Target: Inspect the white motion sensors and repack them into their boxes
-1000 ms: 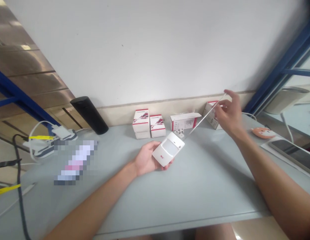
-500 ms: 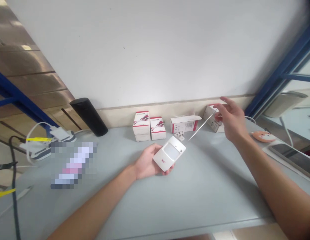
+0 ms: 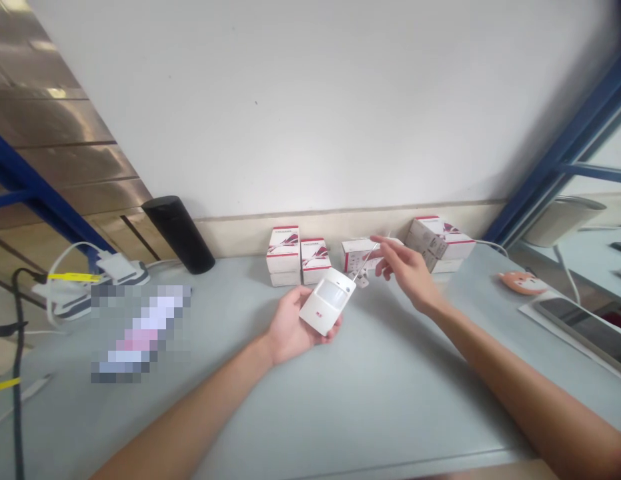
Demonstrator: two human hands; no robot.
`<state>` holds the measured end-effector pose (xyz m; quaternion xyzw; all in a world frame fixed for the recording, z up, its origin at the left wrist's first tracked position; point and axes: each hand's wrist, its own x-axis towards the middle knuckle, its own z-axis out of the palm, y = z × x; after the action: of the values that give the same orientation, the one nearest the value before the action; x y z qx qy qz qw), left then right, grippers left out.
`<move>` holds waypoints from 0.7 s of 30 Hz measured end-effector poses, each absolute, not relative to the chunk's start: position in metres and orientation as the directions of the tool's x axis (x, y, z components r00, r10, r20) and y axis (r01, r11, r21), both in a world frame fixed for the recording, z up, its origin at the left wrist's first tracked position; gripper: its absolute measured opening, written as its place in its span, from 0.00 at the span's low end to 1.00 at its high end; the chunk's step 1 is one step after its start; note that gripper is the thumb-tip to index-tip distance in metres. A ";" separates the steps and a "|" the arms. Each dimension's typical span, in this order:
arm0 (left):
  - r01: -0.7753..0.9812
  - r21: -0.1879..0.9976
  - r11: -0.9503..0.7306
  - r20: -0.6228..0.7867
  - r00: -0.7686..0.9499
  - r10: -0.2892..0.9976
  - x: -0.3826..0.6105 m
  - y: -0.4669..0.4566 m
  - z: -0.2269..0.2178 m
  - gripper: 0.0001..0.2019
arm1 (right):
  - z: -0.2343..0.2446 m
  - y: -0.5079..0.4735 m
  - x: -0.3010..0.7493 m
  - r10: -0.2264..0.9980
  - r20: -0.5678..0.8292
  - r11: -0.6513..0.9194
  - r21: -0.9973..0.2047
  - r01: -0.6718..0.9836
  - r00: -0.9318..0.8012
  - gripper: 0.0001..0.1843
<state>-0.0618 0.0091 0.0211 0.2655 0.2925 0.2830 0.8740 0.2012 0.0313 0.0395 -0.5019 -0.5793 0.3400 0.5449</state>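
My left hand (image 3: pixel 294 328) is closed around a white motion sensor (image 3: pixel 329 303), holding it above the table with its lens window and small red mark facing up. A thin metal telescopic antenna (image 3: pixel 361 265) sticks out of the sensor's upper right end, slanting up to the right. At its far end, the fingers of my right hand (image 3: pixel 403 267) are pinched on the antenna's tip. Behind the antenna lies a small white bracket-like part (image 3: pixel 361 278), partly hidden. An opened white-and-red box (image 3: pixel 357 253) stands behind that, partly covered by my right fingers.
Small white-and-red boxes (image 3: pixel 284 257) stand along the wall, with more stacked boxes (image 3: pixel 437 243) at the right. A black cylinder (image 3: pixel 179 235), power strips (image 3: pixel 80 300) and a blurred-out flat object (image 3: pixel 143 333) are on the left. To the right lie an orange animal-shaped item (image 3: pixel 523 282) and a phone (image 3: pixel 585 323).
My right hand has come down and left, toward the sensor. The length of antenna showing is much shorter. My left hand still holds the sensor, slightly further left in view.
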 end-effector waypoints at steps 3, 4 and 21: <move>-0.372 0.625 0.687 -0.350 0.652 0.672 -0.061 0.008 0.020 0.18 | 0.034 0.026 0.189 0.973 0.230 0.223 -0.947 0.229 0.005 0.30; -0.378 0.627 0.681 -0.349 0.645 0.680 -0.060 0.008 0.021 0.18 | 0.032 0.024 0.188 0.977 0.214 0.214 -0.951 0.223 -0.024 0.29; -0.487 0.510 0.709 -0.398 0.598 0.696 -0.057 0.008 0.025 0.18 | 0.018 0.022 0.185 0.913 0.311 0.403 -0.595 0.695 -0.263 0.26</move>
<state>-0.0574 0.0077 0.0246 0.1771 0.2954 0.3376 0.8760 0.1845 0.0218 0.0179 -0.5184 -0.7758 0.1725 0.3158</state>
